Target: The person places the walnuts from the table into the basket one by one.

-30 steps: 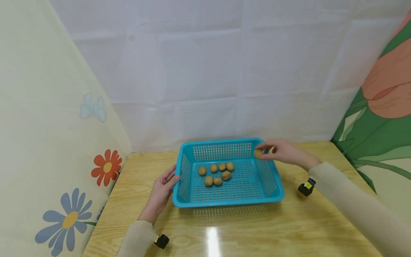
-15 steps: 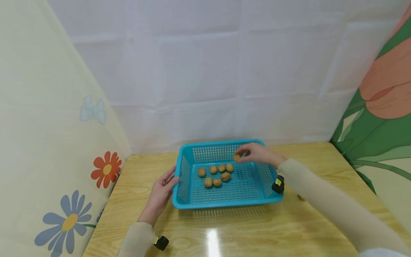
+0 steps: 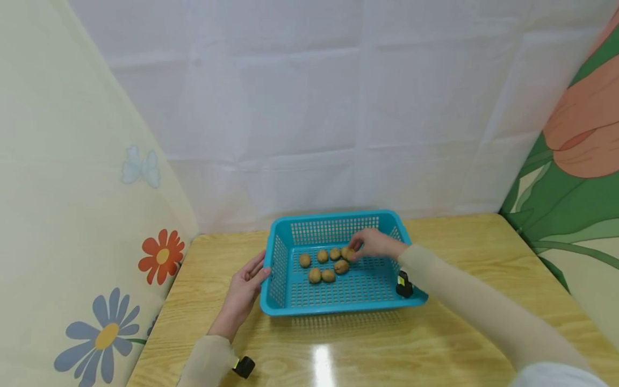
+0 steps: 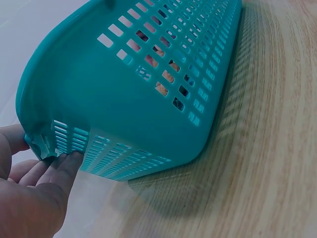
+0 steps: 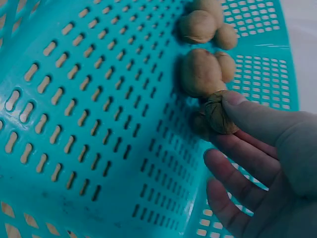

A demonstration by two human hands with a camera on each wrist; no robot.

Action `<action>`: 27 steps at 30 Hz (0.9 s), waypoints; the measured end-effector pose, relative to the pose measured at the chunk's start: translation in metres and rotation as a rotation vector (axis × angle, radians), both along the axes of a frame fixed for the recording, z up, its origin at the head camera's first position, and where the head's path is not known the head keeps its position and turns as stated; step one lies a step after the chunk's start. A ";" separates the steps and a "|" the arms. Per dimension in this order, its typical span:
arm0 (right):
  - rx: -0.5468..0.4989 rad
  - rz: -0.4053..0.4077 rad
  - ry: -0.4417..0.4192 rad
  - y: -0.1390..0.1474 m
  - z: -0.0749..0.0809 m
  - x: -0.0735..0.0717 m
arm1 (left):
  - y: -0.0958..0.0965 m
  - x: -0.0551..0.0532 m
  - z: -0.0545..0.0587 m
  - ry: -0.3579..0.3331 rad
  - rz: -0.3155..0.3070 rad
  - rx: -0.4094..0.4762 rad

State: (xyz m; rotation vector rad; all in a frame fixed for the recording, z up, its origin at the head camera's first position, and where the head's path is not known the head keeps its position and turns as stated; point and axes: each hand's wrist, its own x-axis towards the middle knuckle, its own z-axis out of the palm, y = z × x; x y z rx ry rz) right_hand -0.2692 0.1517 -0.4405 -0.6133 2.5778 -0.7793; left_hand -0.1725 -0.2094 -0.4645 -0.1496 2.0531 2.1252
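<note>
A blue plastic basket (image 3: 338, 310) with slotted walls stands on the table, several walnuts (image 3: 315, 276) lying in its left and middle part. My left hand (image 3: 243, 290) grips the basket's left side, thumb at the rim and fingers against the outer wall, as the left wrist view also shows. Inside the basket, my right hand (image 3: 374, 243) pinches a walnut (image 5: 220, 115) between thumb and fingers. That walnut is low over the basket floor, right beside the back group of walnuts. In the right wrist view the other fingers (image 5: 229, 176) are spread loosely below it.
Wood-grain table (image 3: 367, 355) extends in front and on both sides of the basket. A white cloth backdrop (image 3: 300, 107) rises right behind it. Flower-printed panels (image 3: 106, 226) border the left and right.
My right hand has carried the walnut from over the basket's right rim leftward and down to the walnuts inside. The left hand has kept its grip, and the basket has stayed in place.
</note>
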 end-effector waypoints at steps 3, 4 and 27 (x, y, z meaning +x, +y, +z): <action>0.003 -0.005 -0.018 -0.004 -0.004 0.001 | 0.000 0.001 -0.001 -0.004 0.000 0.000; 0.006 -0.005 -0.020 -0.005 -0.005 0.001 | 0.000 0.001 -0.001 -0.005 0.000 -0.001; 0.017 0.024 -0.027 -0.013 -0.007 0.003 | -0.001 -0.001 0.000 -0.006 0.000 0.001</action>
